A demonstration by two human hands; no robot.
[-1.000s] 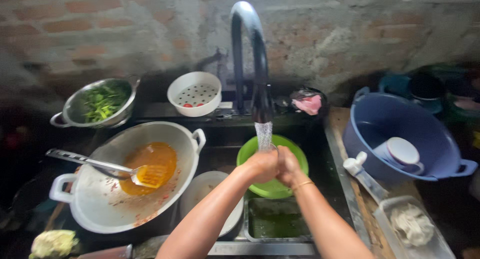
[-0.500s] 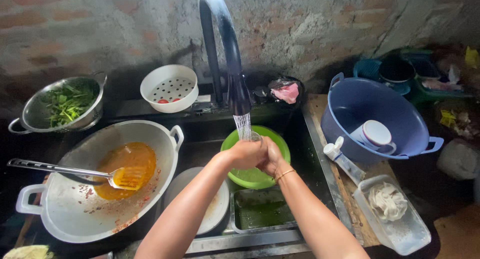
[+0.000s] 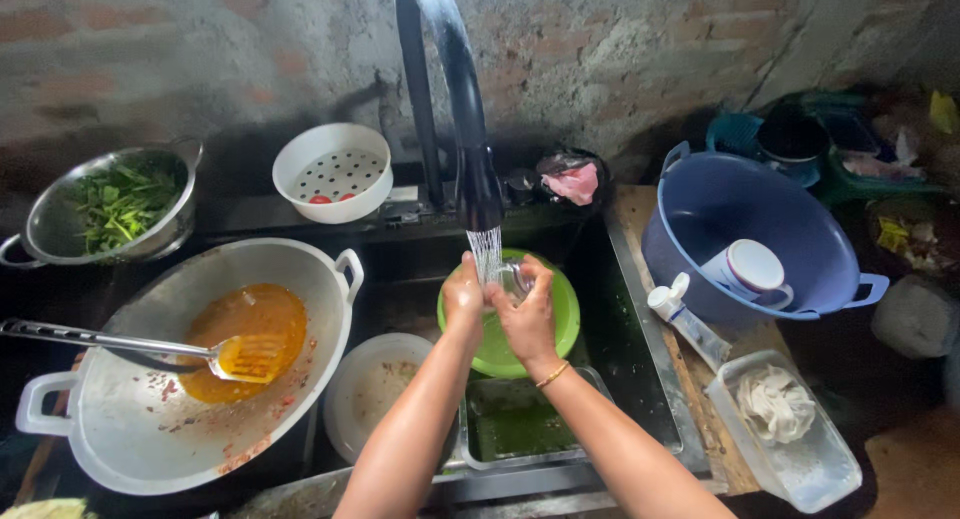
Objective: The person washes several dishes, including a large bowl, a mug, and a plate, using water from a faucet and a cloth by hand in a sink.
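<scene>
Small clear item between my hands, blurred by water: kind unclear. My left hand (image 3: 463, 297) and right hand (image 3: 527, 314) curl together round it under the faucet (image 3: 470, 129), above green bowl (image 3: 545, 324).

**Rough home kitchen, sink area**

Water is running from a black tap (image 3: 450, 99) into a sink (image 3: 640, 379) crowded with dishes. A sauce-stained wok (image 3: 150, 419) and colander of greens (image 3: 110, 209) are sitting against a bare brick wall (image 3: 640, 49).

head view | from above, facing down | close over sink (image 3: 640, 379) | single view
</scene>
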